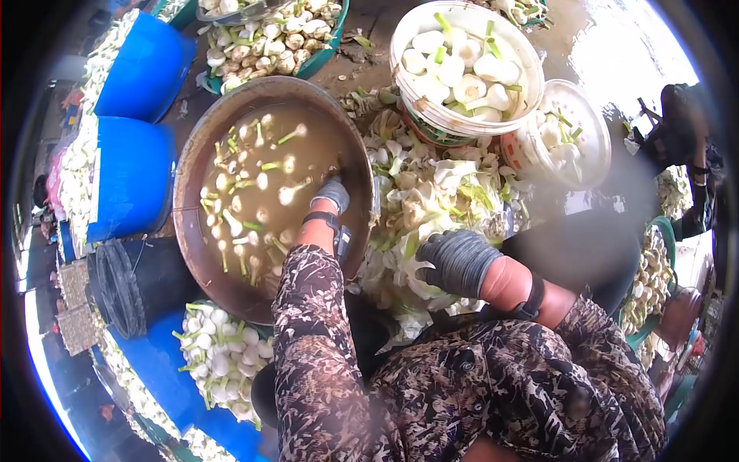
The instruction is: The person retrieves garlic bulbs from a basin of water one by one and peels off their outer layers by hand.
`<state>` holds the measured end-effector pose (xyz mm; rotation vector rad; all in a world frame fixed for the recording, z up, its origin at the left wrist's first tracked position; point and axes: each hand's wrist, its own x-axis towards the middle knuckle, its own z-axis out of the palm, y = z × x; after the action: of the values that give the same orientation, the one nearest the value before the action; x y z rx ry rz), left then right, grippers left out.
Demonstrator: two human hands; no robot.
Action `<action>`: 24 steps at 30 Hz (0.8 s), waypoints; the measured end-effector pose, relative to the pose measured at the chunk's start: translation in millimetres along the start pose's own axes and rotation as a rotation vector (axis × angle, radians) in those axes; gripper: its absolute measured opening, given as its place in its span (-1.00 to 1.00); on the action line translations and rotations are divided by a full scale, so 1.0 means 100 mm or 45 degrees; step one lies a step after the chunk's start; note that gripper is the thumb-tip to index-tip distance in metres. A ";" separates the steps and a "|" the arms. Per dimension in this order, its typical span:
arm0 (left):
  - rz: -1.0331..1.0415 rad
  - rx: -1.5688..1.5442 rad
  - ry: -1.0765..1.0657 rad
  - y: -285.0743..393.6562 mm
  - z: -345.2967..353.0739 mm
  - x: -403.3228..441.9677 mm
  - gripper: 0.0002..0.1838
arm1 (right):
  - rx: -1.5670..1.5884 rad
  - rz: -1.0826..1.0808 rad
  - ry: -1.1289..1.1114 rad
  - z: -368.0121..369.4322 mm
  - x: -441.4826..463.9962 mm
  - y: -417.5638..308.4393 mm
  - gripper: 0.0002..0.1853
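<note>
My left hand [332, 192], in a grey glove, reaches into a round brown basin [187, 223] of murky water. Its fingertips dip into the water near the right wall, so their grip is hidden. Several garlic bulbs [289, 194] with short green stems float beside it. My right hand [459, 263], also gloved, is curled closed above a heap of pale garlic skins and leaves [416, 192]. Whatever its fingers hold, if anything, cannot be made out. A white bucket [462, 125] filled with large white bulbs stands beyond the right hand.
A second white tub [593, 154] with bulbs is at the right. Green-rimmed basin [323, 61] of garlic lies behind the brown one. Blue tubs [131, 177] and a black bucket [123, 285] line the left. More peeled garlic [223, 358] sits at lower left.
</note>
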<state>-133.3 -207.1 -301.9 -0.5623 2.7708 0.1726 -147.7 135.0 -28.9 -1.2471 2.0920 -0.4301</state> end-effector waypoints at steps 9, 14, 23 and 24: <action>-0.130 -1.464 -0.476 0.00 -0.72 -0.79 -0.52 | 0.151 0.044 0.289 0.05 -0.07 -0.02 -0.70; -0.139 -2.490 -0.817 0.49 -1.66 -1.31 -0.35 | 0.450 0.011 0.773 0.04 -0.07 -0.07 -0.80; 0.228 -2.124 -0.363 1.31 -2.15 -2.22 -0.40 | 0.266 0.008 1.118 -0.12 -0.17 -0.19 -0.91; 0.283 -2.131 -0.330 1.35 -2.14 -2.28 -0.39 | 0.268 -0.003 1.125 -0.12 -0.19 -0.19 -0.91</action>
<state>-45.6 -39.3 -18.2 -0.4258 1.7915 2.3936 -136.9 141.8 -2.3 -1.0208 2.6382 -1.3569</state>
